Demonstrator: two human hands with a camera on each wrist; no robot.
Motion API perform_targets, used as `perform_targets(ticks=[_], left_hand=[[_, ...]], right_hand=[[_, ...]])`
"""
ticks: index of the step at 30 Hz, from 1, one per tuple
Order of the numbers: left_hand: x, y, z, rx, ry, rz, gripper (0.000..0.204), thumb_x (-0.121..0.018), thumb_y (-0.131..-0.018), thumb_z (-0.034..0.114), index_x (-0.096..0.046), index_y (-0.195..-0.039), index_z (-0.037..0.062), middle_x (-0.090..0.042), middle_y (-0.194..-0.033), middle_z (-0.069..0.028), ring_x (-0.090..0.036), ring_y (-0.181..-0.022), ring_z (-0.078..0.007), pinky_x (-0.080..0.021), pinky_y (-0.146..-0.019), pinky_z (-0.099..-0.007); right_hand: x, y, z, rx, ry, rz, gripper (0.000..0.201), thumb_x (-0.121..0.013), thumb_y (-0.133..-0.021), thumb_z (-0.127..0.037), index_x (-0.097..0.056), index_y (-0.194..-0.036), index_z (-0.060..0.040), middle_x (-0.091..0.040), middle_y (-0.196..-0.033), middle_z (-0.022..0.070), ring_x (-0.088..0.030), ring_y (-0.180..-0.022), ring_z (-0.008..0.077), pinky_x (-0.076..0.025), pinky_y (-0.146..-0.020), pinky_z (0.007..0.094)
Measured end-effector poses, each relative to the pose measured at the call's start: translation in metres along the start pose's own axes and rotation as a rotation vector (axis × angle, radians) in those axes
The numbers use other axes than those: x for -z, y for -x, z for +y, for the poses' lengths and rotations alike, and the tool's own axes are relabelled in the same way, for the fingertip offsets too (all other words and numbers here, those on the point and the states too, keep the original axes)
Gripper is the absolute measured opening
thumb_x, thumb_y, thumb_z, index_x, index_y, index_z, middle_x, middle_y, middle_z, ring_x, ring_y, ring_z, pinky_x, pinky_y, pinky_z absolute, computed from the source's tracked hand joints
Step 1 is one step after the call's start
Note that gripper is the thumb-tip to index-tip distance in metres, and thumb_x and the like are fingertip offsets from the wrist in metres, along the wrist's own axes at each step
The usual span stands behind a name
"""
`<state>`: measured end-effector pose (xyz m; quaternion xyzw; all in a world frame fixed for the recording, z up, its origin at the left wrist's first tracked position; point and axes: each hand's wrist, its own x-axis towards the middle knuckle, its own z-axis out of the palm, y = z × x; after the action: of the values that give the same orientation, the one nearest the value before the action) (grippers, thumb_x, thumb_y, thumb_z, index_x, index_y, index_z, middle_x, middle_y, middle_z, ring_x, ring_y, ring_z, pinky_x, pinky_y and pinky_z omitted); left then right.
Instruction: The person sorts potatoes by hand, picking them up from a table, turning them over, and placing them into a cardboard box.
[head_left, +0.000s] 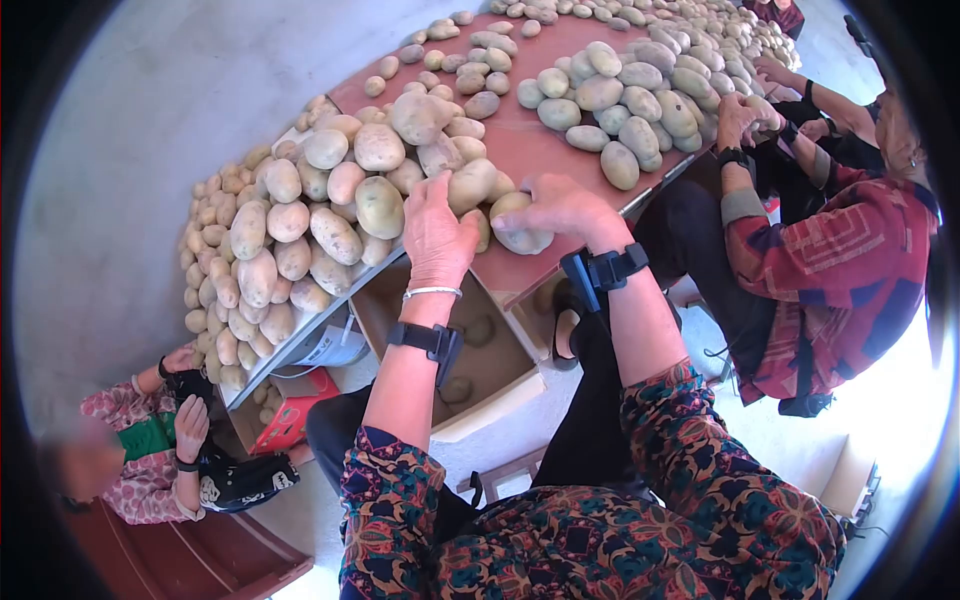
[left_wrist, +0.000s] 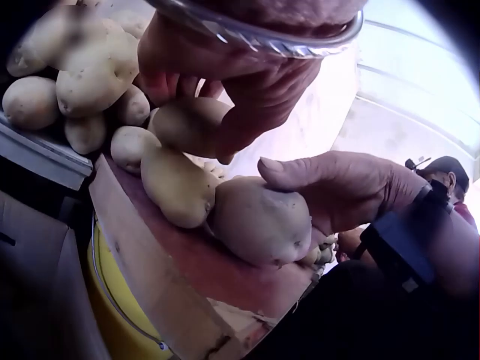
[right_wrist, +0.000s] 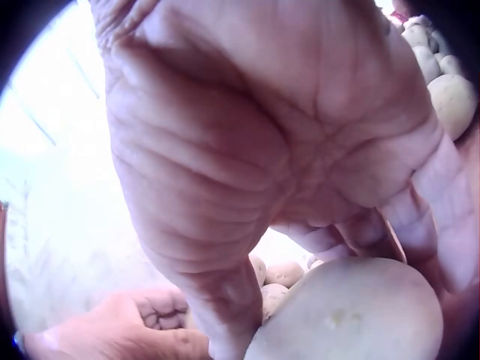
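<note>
From the right wrist view I can make out little beyond the palm, which fills the frame and hides most of the pale, oval potato point(right_wrist: 352, 315) under it; the far fingertips are cut off at the right edge. In the head view my right hand point(head_left: 560, 208) lies over that same potato point(head_left: 522, 236), fingers and thumb curled round it, so only its near, lower side shows. It sits at the near edge of the reddish-brown flat table top point(head_left: 530, 150), just right of the heap. My left hand point(head_left: 437, 235) is just beside the right one, to its left, fingers bent onto a smaller tan potato point(head_left: 470, 185) at the near rim of the big heap of tan potatoes point(head_left: 320, 210); the left wrist view shows the thumb and fingers pinching that potato point(left_wrist: 191, 124), though blur and the silver bangle point(left_wrist: 285, 45) cover the fingertips. The two hands are close but not touching. Bare table runs between my heap and the second pile of greyish potatoes point(head_left: 630, 90) far right. Below the table edge an open brown cardboard box point(head_left: 470, 340) stands near me, its inside shadowed. A person in a red patterned sleeve point(head_left: 830, 250) sits to the right, and another person's hands point(head_left: 185, 420) show at the near left, partly cut off.
</note>
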<state>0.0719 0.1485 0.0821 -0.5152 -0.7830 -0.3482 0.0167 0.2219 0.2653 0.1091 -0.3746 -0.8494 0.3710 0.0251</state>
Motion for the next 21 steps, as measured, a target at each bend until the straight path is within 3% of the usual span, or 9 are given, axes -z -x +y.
perform_targets(ticks=[5,7,11,13,14,17,21], left_hand=[[-0.002,0.010,-0.016,0.044,0.075,0.049,0.057,-0.075,-0.074,0.009,-0.055,-0.128,0.0031,-0.056,-0.122,-0.0170,-0.054,-0.116,-0.0356,-0.045,-0.099,-0.0433],[-0.003,0.016,-0.027,0.059,0.081,0.068,0.057,-0.074,-0.075,0.008,-0.054,-0.128,0.0021,-0.056,-0.122,-0.0182,-0.054,-0.117,-0.0357,-0.045,-0.099,-0.0432],[0.004,0.040,-0.046,0.152,0.189,0.108,0.054,-0.072,-0.078,0.006,-0.053,-0.129,-0.0013,-0.063,-0.117,-0.0207,-0.063,-0.106,-0.0340,-0.049,-0.094,-0.0413],[0.011,0.061,-0.056,0.366,0.329,0.019,0.051,-0.070,-0.081,0.005,-0.054,-0.128,-0.0028,-0.068,-0.108,-0.0183,-0.068,-0.095,-0.0321,-0.052,-0.088,-0.0402],[0.016,0.074,-0.067,0.362,0.244,-0.039,0.045,-0.068,-0.082,0.006,-0.057,-0.125,-0.0036,-0.071,-0.100,-0.0167,-0.069,-0.088,-0.0305,-0.054,-0.084,-0.0382],[0.023,0.101,-0.118,0.467,0.031,-0.435,0.039,-0.066,-0.079,0.009,-0.065,-0.117,0.0001,-0.068,-0.110,-0.0205,-0.066,-0.103,-0.0349,-0.051,-0.092,-0.0409],[0.033,0.118,-0.153,0.505,-0.183,-0.635,0.039,-0.062,-0.079,0.006,-0.066,-0.117,0.0012,-0.066,-0.116,-0.0226,-0.062,-0.112,-0.0361,-0.048,-0.097,-0.0427]], right_hand=[[-0.002,0.001,-0.002,-0.008,0.016,0.002,0.063,-0.074,-0.076,-0.049,-0.066,-0.108,0.0046,-0.071,-0.094,0.0213,-0.069,-0.089,0.0319,-0.052,-0.080,0.0396],[-0.005,-0.002,0.002,0.012,-0.012,0.038,0.061,-0.075,-0.072,-0.051,-0.068,-0.094,0.0052,-0.070,-0.088,0.0204,-0.069,-0.082,0.0302,-0.053,-0.073,0.0396],[-0.008,-0.008,0.009,0.054,-0.136,0.054,0.063,-0.075,-0.072,-0.053,-0.068,-0.092,0.0056,-0.070,-0.090,0.0211,-0.069,-0.085,0.0296,-0.053,-0.074,0.0394],[-0.005,-0.010,0.010,0.050,-0.052,0.091,0.069,-0.076,-0.074,-0.054,-0.066,-0.108,0.0054,-0.070,-0.097,0.0190,-0.068,-0.090,0.0262,-0.052,-0.079,0.0363],[-0.005,-0.009,0.011,0.057,0.007,0.158,0.074,-0.076,-0.074,-0.057,-0.065,-0.111,0.0061,-0.070,-0.099,0.0197,-0.068,-0.091,0.0265,-0.052,-0.079,0.0362],[-0.004,-0.008,0.009,0.030,-0.023,0.275,0.079,-0.075,-0.074,-0.059,-0.064,-0.115,0.0077,-0.070,-0.101,0.0199,-0.068,-0.097,0.0271,-0.052,-0.085,0.0350],[-0.009,-0.008,0.000,0.017,-0.013,0.383,0.076,-0.074,-0.077,-0.056,-0.064,-0.116,0.0078,-0.071,-0.103,0.0187,-0.068,-0.100,0.0268,-0.052,-0.087,0.0346]])
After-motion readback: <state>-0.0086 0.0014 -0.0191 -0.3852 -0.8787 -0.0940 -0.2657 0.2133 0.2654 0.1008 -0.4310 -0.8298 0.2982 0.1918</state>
